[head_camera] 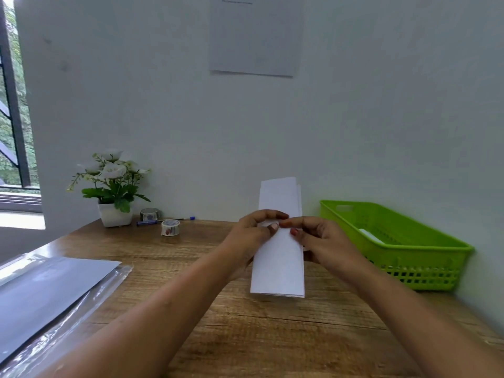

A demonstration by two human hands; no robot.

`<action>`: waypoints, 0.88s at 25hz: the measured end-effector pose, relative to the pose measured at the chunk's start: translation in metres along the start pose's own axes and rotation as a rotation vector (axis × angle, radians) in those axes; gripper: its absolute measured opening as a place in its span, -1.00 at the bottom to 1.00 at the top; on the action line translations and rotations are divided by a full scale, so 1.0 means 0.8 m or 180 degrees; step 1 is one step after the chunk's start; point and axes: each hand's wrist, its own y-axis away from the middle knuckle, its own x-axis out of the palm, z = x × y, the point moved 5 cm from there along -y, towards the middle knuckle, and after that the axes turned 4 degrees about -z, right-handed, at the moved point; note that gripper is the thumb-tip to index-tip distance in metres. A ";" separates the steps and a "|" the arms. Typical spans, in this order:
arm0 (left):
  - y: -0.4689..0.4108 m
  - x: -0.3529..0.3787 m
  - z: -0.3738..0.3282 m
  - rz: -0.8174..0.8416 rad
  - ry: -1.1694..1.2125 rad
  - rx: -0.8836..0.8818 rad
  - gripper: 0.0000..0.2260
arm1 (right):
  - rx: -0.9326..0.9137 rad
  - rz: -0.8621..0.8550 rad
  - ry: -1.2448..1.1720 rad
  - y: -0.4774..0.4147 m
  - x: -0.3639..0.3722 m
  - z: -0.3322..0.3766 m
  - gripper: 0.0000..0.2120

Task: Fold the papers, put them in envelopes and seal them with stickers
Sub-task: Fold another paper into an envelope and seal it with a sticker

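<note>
- folded paper (278, 264) held at centre frame over the table (245, 336), top layers uneven.
- left hand (252, 237) and right hand (320, 241) both pinch its middle, fingers curled.
- risk: creasing now could lock in misaligned layers, leaving a crooked fold.

Soft daylight enters from the window (13, 118) far left of the left hand (253, 236), glaring on the plastic sleeve (103, 290) below-left of it. The folded paper (278, 263) it pinches casts a faint shadow. Frame edges bow; detail looks soft.
</note>
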 end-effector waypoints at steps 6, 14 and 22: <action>0.000 0.002 0.008 -0.0048 0.0305 -0.0127 -0.71 | 0.0367 0.0213 -0.0203 0.005 0.006 -0.008 -0.84; -0.009 -0.029 0.003 -0.0843 0.0125 0.0301 -0.69 | 0.0665 0.1146 -0.0226 0.019 0.031 -0.011 -0.85; -0.013 -0.054 0.002 -0.0816 0.0157 0.0025 -0.71 | 0.1202 0.2260 0.0068 0.041 0.035 -0.005 -0.84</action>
